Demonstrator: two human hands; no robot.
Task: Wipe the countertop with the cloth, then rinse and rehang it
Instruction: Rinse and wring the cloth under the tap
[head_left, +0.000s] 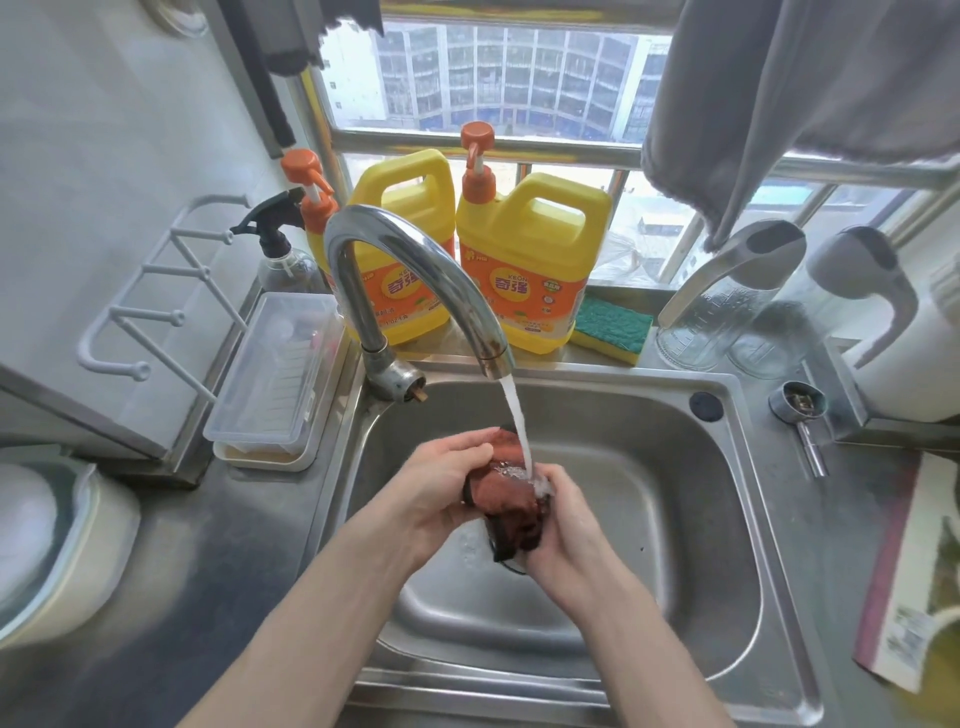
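A wet reddish-brown cloth (506, 493) is bunched up over the steel sink (675, 519), between both my hands. My left hand (441, 488) grips its left side with the fingers curled over the top. My right hand (563, 519) grips its right and lower part. Water runs from the curved chrome tap (410, 275) in a white stream (517, 421) onto the cloth, where it splashes at my right hand's fingers. Steel countertop (234, 545) lies to the left of the sink.
Two yellow detergent jugs (530, 260) with orange pumps, a spray bottle (280, 249) and a green-yellow sponge (613, 327) line the sill. A clear lidded box (275, 374) and white wall hooks (150, 312) sit left. Grey towel (779, 93) hangs top right; glass jugs (727, 301) below it.
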